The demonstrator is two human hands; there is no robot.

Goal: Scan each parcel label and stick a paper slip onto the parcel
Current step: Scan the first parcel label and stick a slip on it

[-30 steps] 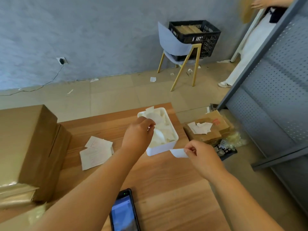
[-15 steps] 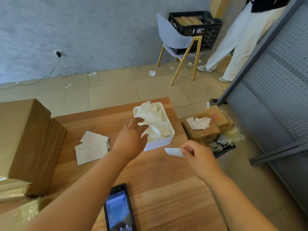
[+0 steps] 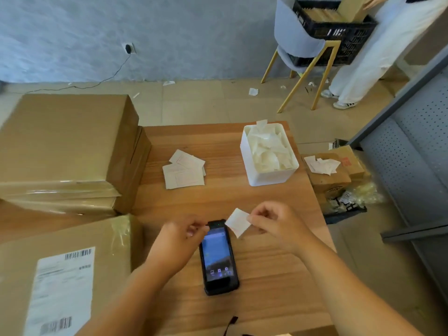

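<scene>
Labelled parcel (image 3: 65, 275) lies just left of the left hand (image 3: 179, 241), barcode face up, so I'd guess it's next for sticking. That hand's fingers curl over the top of the scanner (image 3: 218, 258), and I can't tell if they're pinching anything. Between the 2 hands is 1 small, white, tilted paper slip (image 3: 238, 221), pinched at its edge by the right hand (image 3: 274, 224), probably for peeling.

Wooden tabletop (image 3: 218, 197), carrying:
- handheld scanner (image 3: 219, 257), screen up, near centre
- white bin (image 3: 266, 177) of paper scraps, far right
- loose paper slips (image 3: 184, 170), middle
- stacked cardboard parcels (image 3: 68, 141), left
- labelled parcel (image 3: 72, 263), near left
</scene>
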